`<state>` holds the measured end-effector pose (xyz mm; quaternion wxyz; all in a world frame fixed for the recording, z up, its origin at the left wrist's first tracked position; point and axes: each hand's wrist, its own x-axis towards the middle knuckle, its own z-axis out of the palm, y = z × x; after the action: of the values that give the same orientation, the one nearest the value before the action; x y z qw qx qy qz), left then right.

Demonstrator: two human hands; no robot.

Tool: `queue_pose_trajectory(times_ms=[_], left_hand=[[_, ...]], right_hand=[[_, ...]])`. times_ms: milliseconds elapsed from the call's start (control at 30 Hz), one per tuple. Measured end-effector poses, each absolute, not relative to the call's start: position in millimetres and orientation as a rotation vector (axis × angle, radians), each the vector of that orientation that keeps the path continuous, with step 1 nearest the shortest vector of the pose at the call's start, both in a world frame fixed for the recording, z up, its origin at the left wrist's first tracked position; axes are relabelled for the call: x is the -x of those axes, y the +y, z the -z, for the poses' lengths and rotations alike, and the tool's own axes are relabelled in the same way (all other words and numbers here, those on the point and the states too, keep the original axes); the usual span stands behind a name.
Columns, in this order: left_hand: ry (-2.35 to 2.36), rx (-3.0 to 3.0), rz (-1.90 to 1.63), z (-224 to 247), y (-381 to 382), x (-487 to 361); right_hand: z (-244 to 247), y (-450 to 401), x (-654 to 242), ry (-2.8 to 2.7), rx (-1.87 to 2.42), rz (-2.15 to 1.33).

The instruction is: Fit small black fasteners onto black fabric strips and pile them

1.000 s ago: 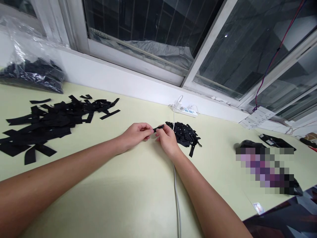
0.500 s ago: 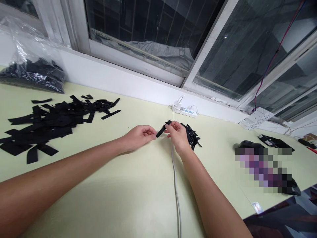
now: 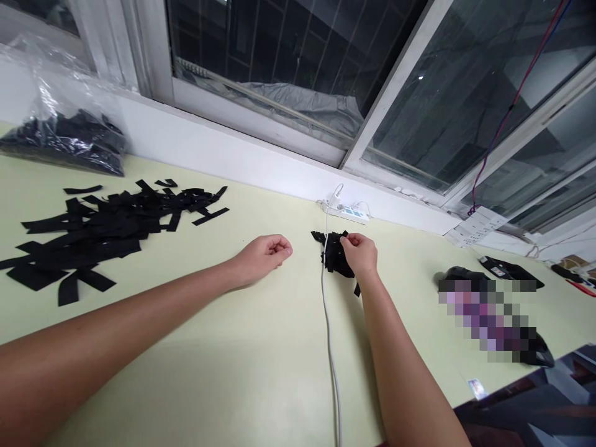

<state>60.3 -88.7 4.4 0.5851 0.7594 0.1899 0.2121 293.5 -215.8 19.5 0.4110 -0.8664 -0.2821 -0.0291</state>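
My right hand (image 3: 362, 253) is over a small pile of black fabric strips (image 3: 336, 256), thumb and fingers pinched on a black strip at the pile's upper edge. Where that strip ends among the others cannot be made out. My left hand (image 3: 264, 257) hovers just above the table to the left, its fingers curled together with nothing visible in them. Farther left lies a larger, loose heap of black strips (image 3: 112, 220), some of them apart from the rest.
A clear plastic bag (image 3: 69, 139) of black pieces rests at the back left. One grey cable (image 3: 329, 347) crosses the table beside the small pile, up to a white power strip (image 3: 351, 213). Dark items, partly pixelated (image 3: 488, 313), lie on the right.
My right hand has moved right, carrying the black strip to the small pile. My left hand no longer touches the strip's end and has stayed in nearly the same place.
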Motion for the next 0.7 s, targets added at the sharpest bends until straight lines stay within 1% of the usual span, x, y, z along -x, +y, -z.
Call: queue_pose_trajectory(times_ms=[100, 200, 300, 400, 600, 700], left_hand=[[0.438, -1.769, -0.546, -2, -88, -62], [0.430, -1.793, -0.675, -1, -87, -63], [0.443, -1.752, -0.818, -5, -87, -64], [0.474, -1.691, -0.917, -11, -87, -62], [0.634, -1.765, -1.002, -17, -89, -57], [0.668, -1.835, -1.016, -27, -93, -56]], right_hand=[[-18, -218, -296, -0.687, 2.209, 0.108], [-19, -219, -297, -0.622, 2.224, 0.196], [-22, -217, -288, -0.600, 2.158, 0.386], [-24, -210, -262, -0.762, 2.033, 0.527], [-10, -191, -190, -1.202, 1.906, 0.277], [-6, -188, -173, -1.453, 1.921, 0.229]])
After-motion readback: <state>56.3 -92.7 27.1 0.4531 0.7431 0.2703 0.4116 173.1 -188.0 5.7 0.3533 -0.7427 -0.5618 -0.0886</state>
